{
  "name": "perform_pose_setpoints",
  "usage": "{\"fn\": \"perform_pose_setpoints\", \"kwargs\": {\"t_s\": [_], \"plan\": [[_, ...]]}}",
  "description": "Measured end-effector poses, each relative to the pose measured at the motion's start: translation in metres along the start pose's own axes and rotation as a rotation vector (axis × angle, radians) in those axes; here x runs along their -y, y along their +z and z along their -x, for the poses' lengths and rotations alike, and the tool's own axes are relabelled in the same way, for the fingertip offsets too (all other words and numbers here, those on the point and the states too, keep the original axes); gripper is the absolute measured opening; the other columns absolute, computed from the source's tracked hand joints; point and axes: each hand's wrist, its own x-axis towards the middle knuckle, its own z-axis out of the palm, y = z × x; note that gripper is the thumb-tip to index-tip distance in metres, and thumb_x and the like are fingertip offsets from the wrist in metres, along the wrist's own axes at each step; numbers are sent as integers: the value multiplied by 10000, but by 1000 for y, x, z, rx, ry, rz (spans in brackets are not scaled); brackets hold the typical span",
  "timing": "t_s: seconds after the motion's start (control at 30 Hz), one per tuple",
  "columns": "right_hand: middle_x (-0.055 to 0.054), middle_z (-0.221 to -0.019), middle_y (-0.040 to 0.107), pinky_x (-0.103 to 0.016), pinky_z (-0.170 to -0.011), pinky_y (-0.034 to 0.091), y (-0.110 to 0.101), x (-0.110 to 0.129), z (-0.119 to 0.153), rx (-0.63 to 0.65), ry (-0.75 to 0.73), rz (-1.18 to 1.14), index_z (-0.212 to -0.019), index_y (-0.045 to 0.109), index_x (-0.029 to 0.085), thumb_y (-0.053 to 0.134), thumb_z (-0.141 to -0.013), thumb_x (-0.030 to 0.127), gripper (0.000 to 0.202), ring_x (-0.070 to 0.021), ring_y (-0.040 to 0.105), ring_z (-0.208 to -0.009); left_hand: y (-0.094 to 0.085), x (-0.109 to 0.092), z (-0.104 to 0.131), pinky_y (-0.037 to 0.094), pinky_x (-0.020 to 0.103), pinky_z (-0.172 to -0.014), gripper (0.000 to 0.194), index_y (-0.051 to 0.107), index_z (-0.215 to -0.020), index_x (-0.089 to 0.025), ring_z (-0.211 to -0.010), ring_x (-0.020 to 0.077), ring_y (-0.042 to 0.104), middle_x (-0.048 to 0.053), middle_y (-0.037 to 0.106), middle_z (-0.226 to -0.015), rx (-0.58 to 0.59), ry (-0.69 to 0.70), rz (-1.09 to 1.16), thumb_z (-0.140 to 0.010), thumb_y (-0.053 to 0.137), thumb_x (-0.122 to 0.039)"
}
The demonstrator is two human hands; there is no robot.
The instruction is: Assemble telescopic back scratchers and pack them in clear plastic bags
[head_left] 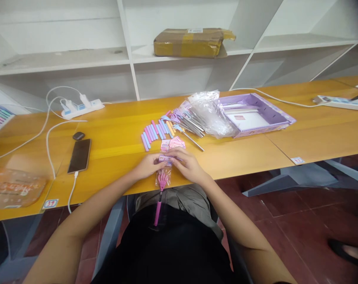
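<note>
A pink hand-shaped back scratcher point(158, 211) in a clear plastic sleeve hangs down over the table's front edge towards my lap. A small printed card point(164, 158) is at the sleeve's top end. My left hand point(147, 166) pinches the card end from the left. My right hand point(188, 165) grips it from the right, fingers bent over the top. Just beyond my fingers lie pink printed cards point(177, 142). Behind them are coloured handle grips point(153, 131) in a row and several metal rods point(193, 123) with purple and blue hand-shaped heads.
Clear plastic sleeves point(216, 120) are heaped beside a purple open box point(263, 128) on the right. To the left lie a phone point(79, 155) on a cable, a black earbud case point(78, 135) and a power strip point(83, 109). A taped carton point(190, 43) rests on the shelf.
</note>
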Motion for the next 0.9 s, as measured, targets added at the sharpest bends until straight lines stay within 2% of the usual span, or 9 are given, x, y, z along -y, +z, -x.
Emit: {"fn": "perform_pose_setpoints", "kwargs": {"t_s": [0.1, 0.2, 0.47, 0.53, 0.63, 0.73, 0.8, 0.9], "plan": [[-104, -1303, 790, -517, -1146, 628, -1, 0, 0, 16, 12, -40, -1355, 816, 292, 591, -1182, 390, 301, -264, 758, -1238, -1, -3, 1, 597, 333, -721, 593, 823, -1130, -163, -751, 209, 730, 71, 802, -895, 10, -36, 74, -951, 783, -727], [-107, -1366, 773, -531, -1186, 605, -3, -1, 1, 42, 7, -56, -1407, 802, 304, 586, -1183, 436, 338, -271, 740, -1306, -2, -3, 0, 601, 339, -660, 701, 821, -1136, -149, -662, 212, 728, 71, 783, -814, 1, -87, 147, -951, 726, -819], [-124, -1541, 709, -584, -1267, 534, -10, 5, 2, 124, -20, -92, -1598, 673, 332, 509, -1192, 537, 484, -312, 664, -1463, -1, 2, -2, 610, 358, -647, 676, 837, -1199, -143, -648, 222, 736, 93, 824, -873, -40, -99, 203, -938, 764, -762], [-127, -1577, 691, -604, -1286, 517, -9, 5, 3, 136, -30, -66, -1630, 643, 337, 492, -1188, 572, 523, -325, 641, -1495, -2, 1, -3, 633, 372, -735, 584, 849, -1205, -158, -770, 244, 777, 107, 851, -967, -73, -70, 178, -950, 777, -679], [-121, -1612, 671, -608, -1302, 505, -7, 4, 5, 143, -40, -23, -1667, 603, 344, 482, -1190, 554, 535, -324, 621, -1522, -4, -2, -5, 626, 412, -987, 397, 874, -1163, -187, -1082, 287, 801, 115, 871, -1183, -135, 10, 106, -951, 781, -510], [-115, -1629, 656, -590, -1310, 503, -5, 4, 5, 139, -63, 9, -1696, 569, 352, 495, -1191, 499, 531, -314, 607, -1540, -4, -4, -6, 587, 437, -1091, 336, 872, -1174, -199, -1151, 292, 787, 105, 869, -1238, -127, 14, 51, -902, 810, -386], [-120, -1639, 645, -589, -1312, 502, -4, 4, 5, 137, -77, 20, -1711, 555, 351, 508, -1187, 485, 543, -320, 600, -1546, -3, -4, -6, 579, 440, -1103, 372, 863, -1202, -198, -1156, 293, 784, 107, 865, -1255, -114, 7, 60, -882, 838, -386], [-125, -1656, 634, -610, -1312, 494, -5, 4, 5, 156, -67, 11, -1721, 548, 349, 523, -1181, 504, 563, -337, 594, -1546, -3, -4, -6, 567, 438, -1115, 432, 860, -1181, -185, -1212, 308, 769, 118, 856, -1282, -108, 2, 126, -920, 813, -527]]}}
